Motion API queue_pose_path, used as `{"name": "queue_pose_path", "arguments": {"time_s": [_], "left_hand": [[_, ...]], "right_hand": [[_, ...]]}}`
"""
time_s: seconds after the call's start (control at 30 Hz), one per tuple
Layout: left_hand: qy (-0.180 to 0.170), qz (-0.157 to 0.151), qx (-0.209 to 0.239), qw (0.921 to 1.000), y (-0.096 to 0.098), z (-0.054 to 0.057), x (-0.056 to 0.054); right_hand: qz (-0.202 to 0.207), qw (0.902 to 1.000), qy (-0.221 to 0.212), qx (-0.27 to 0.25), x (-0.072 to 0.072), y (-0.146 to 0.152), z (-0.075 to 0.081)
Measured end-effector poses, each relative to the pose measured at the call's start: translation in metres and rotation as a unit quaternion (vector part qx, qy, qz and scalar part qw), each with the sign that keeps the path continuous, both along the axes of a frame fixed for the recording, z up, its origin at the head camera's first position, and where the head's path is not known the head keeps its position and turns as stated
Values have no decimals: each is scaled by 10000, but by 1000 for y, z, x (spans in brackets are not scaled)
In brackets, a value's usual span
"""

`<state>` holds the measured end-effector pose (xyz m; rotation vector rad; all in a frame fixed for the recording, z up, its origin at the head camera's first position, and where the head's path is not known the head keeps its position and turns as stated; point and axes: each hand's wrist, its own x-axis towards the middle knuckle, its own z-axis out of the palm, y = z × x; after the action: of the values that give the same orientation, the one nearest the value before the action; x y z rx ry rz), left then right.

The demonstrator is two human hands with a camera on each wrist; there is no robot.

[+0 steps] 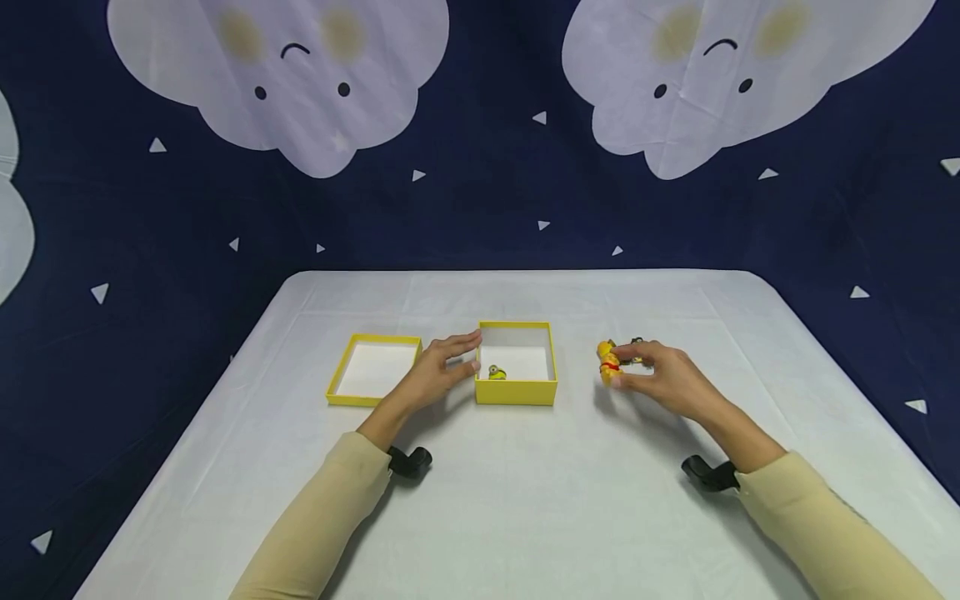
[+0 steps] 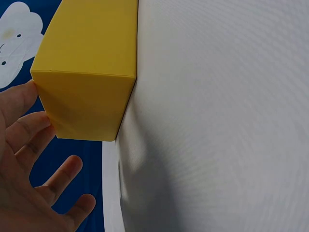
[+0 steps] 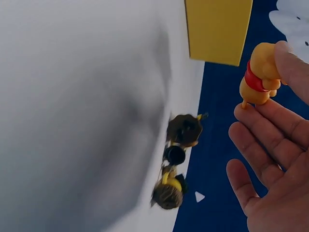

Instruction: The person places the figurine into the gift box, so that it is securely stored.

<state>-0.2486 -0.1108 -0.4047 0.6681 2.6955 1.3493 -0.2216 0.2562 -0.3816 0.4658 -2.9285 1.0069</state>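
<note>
My right hand (image 1: 667,379) pinches a small yellow-orange toy figure (image 1: 607,360) with a red band between thumb and fingertips, held above the table. In the right wrist view the toy figure (image 3: 260,72) is tilted, its red band across the middle. To the left, my left hand (image 1: 438,367) touches the left side of an open yellow box (image 1: 516,393) with its fingers extended. White lines the box's inside, where a small yellow-green figure (image 1: 497,372) sits near the front wall. The left wrist view shows fingertips at the edge of the yellow box (image 2: 87,104).
A shallow yellow lid (image 1: 375,365) with a white inside lies left of the box, partly behind my left hand. Beyond my right hand are small dark-and-yellow figures (image 3: 183,130), partly hidden in the head view. A white cloth (image 1: 525,500) covers the table.
</note>
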Motion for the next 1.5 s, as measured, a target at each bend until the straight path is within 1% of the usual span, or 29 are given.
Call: {"name": "queue_pose_path", "arguments": {"time_s": [0.1, 0.2, 0.47, 0.67, 0.87, 1.07, 1.23, 1.5], "left_hand": [[-7, -9, -6, 10000, 0, 0, 0], [-7, -20, -4, 10000, 0, 0, 1], [-29, -37, 18, 10000, 0, -1, 0], [-18, -47, 9, 10000, 0, -1, 0], [-9, -32, 23, 10000, 0, 1, 1], [-5, -36, 22, 10000, 0, 0, 1], [-24, -43, 38, 10000, 0, 0, 1], [-22, -44, 72, 10000, -1, -1, 0]], "right_hand": [[117, 9998, 95, -164, -2, -6, 1], [155, 9995, 81, -249, -4, -13, 3], [72, 9997, -126, -171, -9, -31, 8], [117, 9995, -222, -194, -14, -43, 10], [102, 9998, -144, -119, -19, -54, 11], [336, 9991, -105, -252, -24, -66, 10], [434, 9990, -20, -129, -28, -75, 9], [420, 9991, 81, 33, -31, -84, 8]]}}
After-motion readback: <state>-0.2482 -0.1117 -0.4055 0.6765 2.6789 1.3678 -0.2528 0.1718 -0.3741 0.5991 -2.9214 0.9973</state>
